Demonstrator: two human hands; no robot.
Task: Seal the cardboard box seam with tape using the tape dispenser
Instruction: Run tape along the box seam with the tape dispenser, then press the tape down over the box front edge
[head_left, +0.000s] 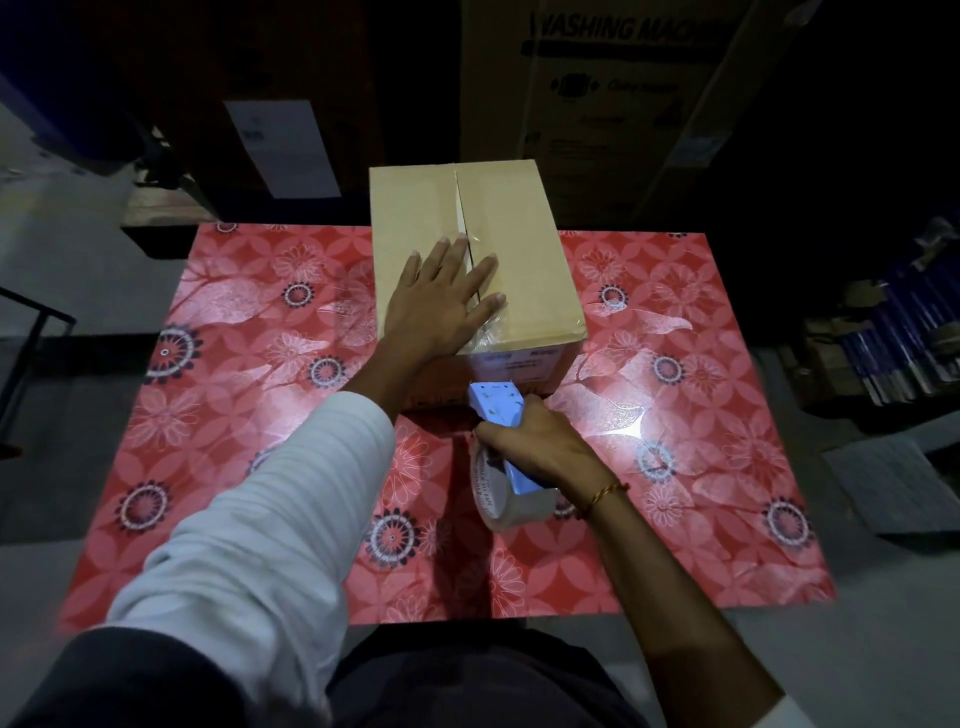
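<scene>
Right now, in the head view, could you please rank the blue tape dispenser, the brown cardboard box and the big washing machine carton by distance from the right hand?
1. Blue tape dispenser: gripped in the right hand.
2. Brown cardboard box: just ahead.
3. Washing machine carton: far back.

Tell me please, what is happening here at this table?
A person is taping a cardboard box shut on a red floral table. The left hand lies flat across the top seam. The right hand holds a blue tape dispenser against the box's near side. The far part of the seam looks untaped.
</scene>
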